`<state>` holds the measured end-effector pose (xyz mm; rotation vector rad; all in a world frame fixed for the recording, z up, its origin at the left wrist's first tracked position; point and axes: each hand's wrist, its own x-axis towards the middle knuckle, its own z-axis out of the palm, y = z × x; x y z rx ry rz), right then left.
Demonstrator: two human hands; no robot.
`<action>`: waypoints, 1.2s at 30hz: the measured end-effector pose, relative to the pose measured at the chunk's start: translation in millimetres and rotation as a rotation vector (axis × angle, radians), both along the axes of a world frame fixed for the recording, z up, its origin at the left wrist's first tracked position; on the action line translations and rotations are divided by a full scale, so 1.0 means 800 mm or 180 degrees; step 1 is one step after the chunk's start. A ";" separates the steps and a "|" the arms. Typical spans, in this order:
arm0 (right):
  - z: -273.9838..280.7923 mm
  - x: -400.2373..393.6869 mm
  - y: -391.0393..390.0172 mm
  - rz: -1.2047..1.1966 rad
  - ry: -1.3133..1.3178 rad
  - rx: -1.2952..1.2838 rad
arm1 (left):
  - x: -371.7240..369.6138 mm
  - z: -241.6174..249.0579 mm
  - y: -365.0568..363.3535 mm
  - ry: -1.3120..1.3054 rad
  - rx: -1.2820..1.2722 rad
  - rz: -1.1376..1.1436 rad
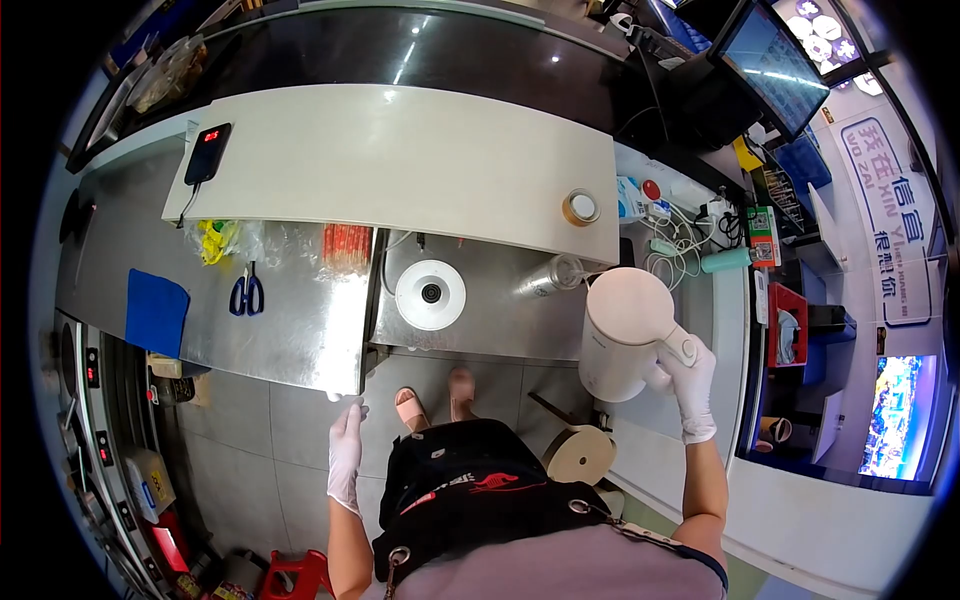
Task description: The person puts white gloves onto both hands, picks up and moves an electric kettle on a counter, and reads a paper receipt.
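Two gloved hands in view, both the wearer's own. Right hand (688, 385), in a white disposable glove, is wrapped around the handle of a tall white plastic electric kettle with closed lid (625, 335); fingers pressed together on the handle, thumb near the lid button. Kettle is held upright in the air at the right end of the stainless steel counter (300, 320), above the floor edge and just beside a clear plastic cup lying on its side (552, 277). Left hand (345, 455), also in a white glove, hangs free near the counter's front corner, fingers loosely spread, holding nothing. Judged step: carrying the kettle toward or away from its station; a round white disc with a dark centre (430, 294) sits on the counter to the left and may be its base, though I cannot tell for certain. Next move would call for keeping the kettle level and lowering it squarely. Kettle body looks smooth, matte, clean; contents not visible. Blue-handled scissors (246, 294) and a blue cloth (156, 311) lie well apart on the counter's left.
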<state>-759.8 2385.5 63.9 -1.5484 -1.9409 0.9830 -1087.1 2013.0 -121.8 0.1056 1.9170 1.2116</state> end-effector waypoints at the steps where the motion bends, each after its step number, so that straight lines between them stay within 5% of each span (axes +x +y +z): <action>1: -0.001 0.002 0.000 -0.0009 0.0000 -0.0008 | 0.000 -0.001 0.000 -0.0003 -0.0008 -0.0009; 21: -0.009 0.007 -0.003 -0.0014 0.0118 0.0039 | 0.012 0.010 0.002 0.0834 -0.0011 -0.0073; 36: 0.003 0.004 -0.003 0.0007 0.0165 -0.0029 | 0.026 -0.007 -0.003 0.0537 0.0306 -0.0163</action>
